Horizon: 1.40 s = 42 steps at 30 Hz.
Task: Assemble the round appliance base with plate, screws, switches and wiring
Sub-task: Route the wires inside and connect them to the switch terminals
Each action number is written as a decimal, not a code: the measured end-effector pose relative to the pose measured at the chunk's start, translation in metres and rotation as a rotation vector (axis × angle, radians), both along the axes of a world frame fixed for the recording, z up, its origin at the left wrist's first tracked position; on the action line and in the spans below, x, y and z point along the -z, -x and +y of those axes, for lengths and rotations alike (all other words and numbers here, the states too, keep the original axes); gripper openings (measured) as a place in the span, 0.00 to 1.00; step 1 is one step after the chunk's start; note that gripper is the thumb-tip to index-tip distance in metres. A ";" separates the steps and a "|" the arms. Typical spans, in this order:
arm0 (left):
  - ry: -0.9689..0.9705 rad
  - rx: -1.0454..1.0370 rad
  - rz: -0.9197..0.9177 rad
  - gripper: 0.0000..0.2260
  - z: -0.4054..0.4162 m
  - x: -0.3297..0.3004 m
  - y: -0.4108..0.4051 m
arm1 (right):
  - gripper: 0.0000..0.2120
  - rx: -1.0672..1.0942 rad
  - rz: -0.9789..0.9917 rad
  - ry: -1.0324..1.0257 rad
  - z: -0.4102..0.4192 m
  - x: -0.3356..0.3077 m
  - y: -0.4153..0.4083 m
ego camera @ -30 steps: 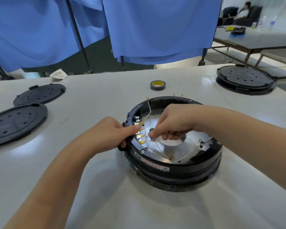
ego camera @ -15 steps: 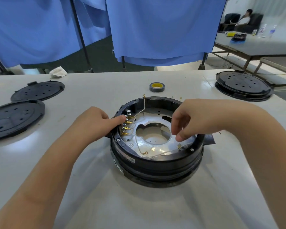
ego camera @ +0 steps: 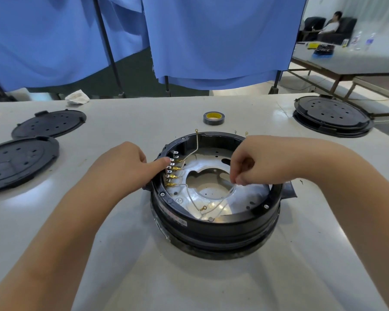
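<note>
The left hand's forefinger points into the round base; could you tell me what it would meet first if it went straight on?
The left hand has its forefinger at the row of terminals on the round base inner wall. It would likely meet those at once; it may already touch one.

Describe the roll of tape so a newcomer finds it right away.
Start at the round black appliance base mid-table. Just beyond its far rim, lying flat on the white table, sits the roll of tape. Its yellow core sets it apart from the large black perforated covers around it.
</note>
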State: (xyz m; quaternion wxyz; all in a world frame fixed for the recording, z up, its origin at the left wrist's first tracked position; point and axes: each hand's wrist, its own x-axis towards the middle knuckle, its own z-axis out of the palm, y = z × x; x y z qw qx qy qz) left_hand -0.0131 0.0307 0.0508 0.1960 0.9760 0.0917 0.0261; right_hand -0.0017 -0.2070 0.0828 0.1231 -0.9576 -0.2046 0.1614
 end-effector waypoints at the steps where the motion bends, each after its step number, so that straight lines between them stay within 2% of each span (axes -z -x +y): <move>1: -0.030 -0.003 -0.046 0.29 -0.002 -0.002 0.001 | 0.07 0.015 -0.034 -0.094 -0.001 0.002 -0.001; 4: -0.045 0.027 -0.227 0.25 -0.010 -0.010 0.005 | 0.09 0.050 -0.141 -0.295 -0.003 0.012 -0.005; 6: 0.039 0.117 -0.256 0.21 -0.022 -0.014 0.006 | 0.10 0.071 -0.201 -0.357 -0.004 0.019 -0.007; 10: 0.293 0.387 0.015 0.10 -0.055 -0.019 -0.001 | 0.11 0.091 -0.322 -0.484 -0.006 0.032 -0.007; 13: 0.391 0.474 0.131 0.04 -0.074 -0.018 -0.013 | 0.12 0.076 -0.445 -0.614 -0.008 0.038 0.000; 18: 0.705 0.594 0.275 0.05 -0.083 -0.010 -0.017 | 0.12 -0.006 -0.628 -0.648 -0.010 0.048 0.009; 21: 0.806 0.545 0.278 0.07 -0.078 -0.006 -0.019 | 0.13 -0.010 -0.637 -0.656 -0.009 0.050 0.009; 23: 0.840 0.496 0.235 0.06 -0.076 -0.006 -0.021 | 0.13 0.013 -0.622 -0.696 -0.009 0.052 0.008; 26: 0.778 0.476 0.120 0.03 -0.075 -0.005 -0.023 | 0.14 0.122 -0.581 -0.793 -0.009 0.054 0.008; 30: 0.677 0.502 0.019 0.04 -0.074 -0.003 -0.026 | 0.08 0.257 -0.474 -0.979 -0.009 0.051 0.006; 38: 0.563 0.555 0.072 0.05 -0.070 -0.004 -0.027 | 0.07 0.316 -0.254 -1.068 -0.017 0.045 0.002; 42: 0.537 0.586 0.117 0.04 -0.070 -0.005 -0.026 | 0.06 0.294 -0.208 -1.064 -0.020 0.044 0.002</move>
